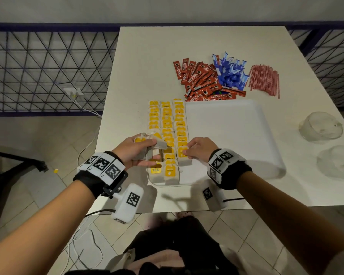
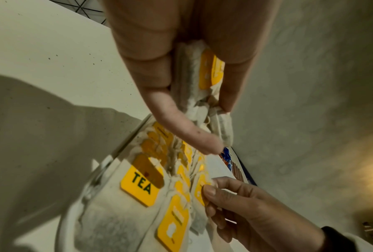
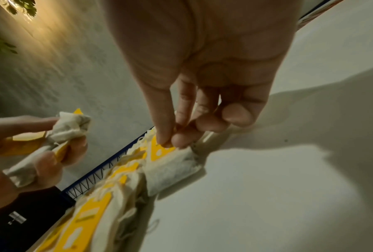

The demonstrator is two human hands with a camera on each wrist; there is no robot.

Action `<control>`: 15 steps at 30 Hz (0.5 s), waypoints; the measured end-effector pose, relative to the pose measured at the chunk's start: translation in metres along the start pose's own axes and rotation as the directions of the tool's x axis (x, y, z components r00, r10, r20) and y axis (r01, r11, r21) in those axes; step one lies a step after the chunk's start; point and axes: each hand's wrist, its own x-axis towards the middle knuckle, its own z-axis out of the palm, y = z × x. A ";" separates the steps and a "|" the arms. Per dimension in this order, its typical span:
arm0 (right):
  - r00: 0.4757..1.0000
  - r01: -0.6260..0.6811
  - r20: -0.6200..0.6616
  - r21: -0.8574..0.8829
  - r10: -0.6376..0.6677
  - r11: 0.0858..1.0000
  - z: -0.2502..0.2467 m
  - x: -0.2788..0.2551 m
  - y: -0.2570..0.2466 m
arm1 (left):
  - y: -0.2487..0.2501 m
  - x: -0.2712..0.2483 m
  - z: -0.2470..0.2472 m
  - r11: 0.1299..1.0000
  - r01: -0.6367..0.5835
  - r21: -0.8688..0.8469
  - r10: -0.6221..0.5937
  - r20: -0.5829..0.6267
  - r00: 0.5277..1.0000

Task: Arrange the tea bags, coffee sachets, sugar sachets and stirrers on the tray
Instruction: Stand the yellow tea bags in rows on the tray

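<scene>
We look down on a white counter (image 1: 147, 62) with a white tray (image 1: 236, 139) near its front edge. Beyond the tray's far edge lie a heap of red coffee sachets (image 1: 203, 80), a heap of blue sugar sachets (image 1: 231, 71) and a bundle of red stirrers (image 1: 265, 79) with their long axes running mostly away from us. Two clear plastic cups (image 1: 321, 127) lie to the right, well apart from the tray. Tea bags (image 1: 167, 124) fill the tray's left side in three overlapping rows that run front to back, yellow tags up; the right side of the tray shows bare white. Our left hand (image 1: 135, 150) grips a crumpled bunch of tea bags (image 2: 199, 81), fingers (image 2: 159, 105) curled round it, above the left rows. Our right hand (image 1: 202, 148) pinches the yellow tag of the nearest bag in the right row (image 3: 172, 163), fingers (image 3: 162, 119) together on it. Behind the counter's left edge stands a metal railing (image 1: 48, 72).
</scene>
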 end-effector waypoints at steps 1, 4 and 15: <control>1.000 -0.015 -0.008 0.019 0.015 1.000 0.002 0.000 0.001 | 0.000 0.000 0.000 1.000 0.002 0.000 -0.002 0.002 1.000; 0.997 -0.023 -0.078 0.037 0.026 0.999 0.006 -0.001 0.006 | 0.000 0.000 0.000 1.000 0.003 0.004 -0.003 0.002 1.000; 0.982 0.116 0.182 -0.397 -0.046 0.910 0.006 -0.013 0.003 | 0.003 0.002 0.003 1.000 0.023 -0.008 -0.023 0.010 1.000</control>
